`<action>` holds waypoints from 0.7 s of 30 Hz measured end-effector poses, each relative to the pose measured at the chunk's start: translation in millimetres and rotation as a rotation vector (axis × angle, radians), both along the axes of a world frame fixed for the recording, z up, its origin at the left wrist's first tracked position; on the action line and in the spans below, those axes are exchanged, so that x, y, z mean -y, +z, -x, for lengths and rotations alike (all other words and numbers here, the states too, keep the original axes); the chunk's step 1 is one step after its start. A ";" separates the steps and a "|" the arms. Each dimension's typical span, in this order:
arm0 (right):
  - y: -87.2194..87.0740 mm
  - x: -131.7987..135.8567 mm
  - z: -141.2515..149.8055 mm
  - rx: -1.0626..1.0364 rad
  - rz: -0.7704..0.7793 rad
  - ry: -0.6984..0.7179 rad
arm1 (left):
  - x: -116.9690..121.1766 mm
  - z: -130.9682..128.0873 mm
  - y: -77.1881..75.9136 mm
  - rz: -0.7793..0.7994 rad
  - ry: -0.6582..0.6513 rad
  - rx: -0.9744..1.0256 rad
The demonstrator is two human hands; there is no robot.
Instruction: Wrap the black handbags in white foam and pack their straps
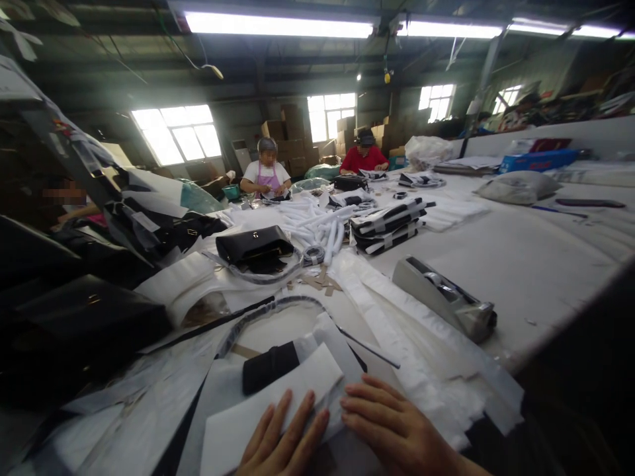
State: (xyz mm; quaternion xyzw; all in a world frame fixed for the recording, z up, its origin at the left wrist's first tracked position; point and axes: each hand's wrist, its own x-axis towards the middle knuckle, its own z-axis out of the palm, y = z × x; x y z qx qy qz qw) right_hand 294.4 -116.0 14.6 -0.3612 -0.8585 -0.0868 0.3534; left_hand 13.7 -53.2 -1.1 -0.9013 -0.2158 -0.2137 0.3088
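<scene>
Watching remotely, I see the white sheet (243,420) slanting lengthwise away rightward, left hand (285,439) spread across it, right hand (391,423) outstretched alongside.

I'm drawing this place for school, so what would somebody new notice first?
Probably the long bright lights across the top, then, near the bottom, the left hand spread over a white sheet with the right hand beside it. Next might be the black bag just left of the middle, with a heap of white rolls to its right.
</scene>
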 end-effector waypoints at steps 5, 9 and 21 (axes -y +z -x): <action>-12.7 38.6 -13.4 0.170 -0.055 -0.038 | -3.4 4.3 8.7 -0.045 0.004 -0.096; -24.2 41.2 1.7 0.255 -0.067 -0.054 | -1.7 4.0 6.5 -0.010 0.016 -0.062; -36.8 41.8 10.9 -0.070 0.108 0.089 | 5.0 -0.9 11.7 0.057 0.061 -0.011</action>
